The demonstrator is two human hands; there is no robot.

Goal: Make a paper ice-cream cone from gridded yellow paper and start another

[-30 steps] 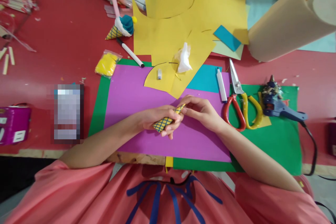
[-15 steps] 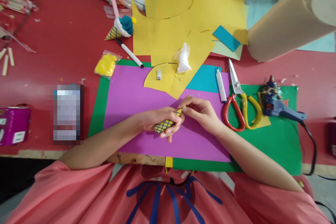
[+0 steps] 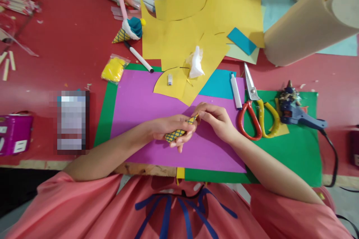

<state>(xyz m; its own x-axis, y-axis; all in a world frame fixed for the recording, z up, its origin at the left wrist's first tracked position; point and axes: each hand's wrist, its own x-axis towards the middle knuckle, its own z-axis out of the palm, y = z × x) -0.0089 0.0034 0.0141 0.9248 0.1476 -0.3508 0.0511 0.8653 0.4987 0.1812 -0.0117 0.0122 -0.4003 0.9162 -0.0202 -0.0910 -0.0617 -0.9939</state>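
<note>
My left hand (image 3: 168, 127) is wrapped around a small rolled yellow paper cone (image 3: 176, 134) with a dark blue grid drawn on it. The fingertips of my right hand (image 3: 217, 119) pinch the cone's upper right end. Both hands hover just above a purple sheet (image 3: 140, 101) that lies on a green sheet (image 3: 297, 149). A finished paper ice cream cone (image 3: 129, 30) with a teal and white top lies at the back on the red table.
Red and yellow scissors (image 3: 256, 108) and a blue glue gun (image 3: 297, 114) lie to the right. Cut yellow paper (image 3: 196, 18), a white marker (image 3: 139, 56), a white glue stick (image 3: 235, 90), a bag of yellow bits (image 3: 113, 69) and a beige paper roll (image 3: 305, 26) lie behind.
My hands shifted very slightly; the left fingers curled a little tighter around the cone while the right fingertips stayed on its end.
</note>
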